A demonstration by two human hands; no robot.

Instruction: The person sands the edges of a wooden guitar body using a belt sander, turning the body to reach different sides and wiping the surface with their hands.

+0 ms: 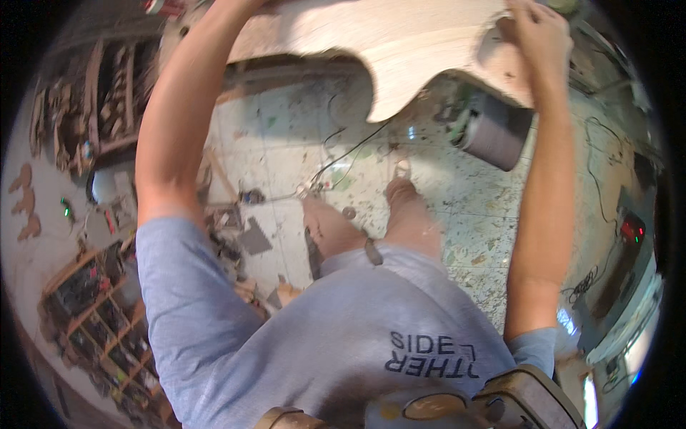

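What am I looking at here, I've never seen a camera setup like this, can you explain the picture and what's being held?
There's no robot: each grip is a person's bare hand. The one picture comes from a wide fisheye camera on the person's head, looking down, so straight edges bend and you see their grey shirt and legs.

The right grip is on the right end of a pale wooden board with a curved edge; blur hides whether it closes around it. The left forearm reaches up too, but its hand is out of view.

Just below the board in the picture is a rounded brownish-grey object. On the pale floor lie a dark flat piece and a cord.
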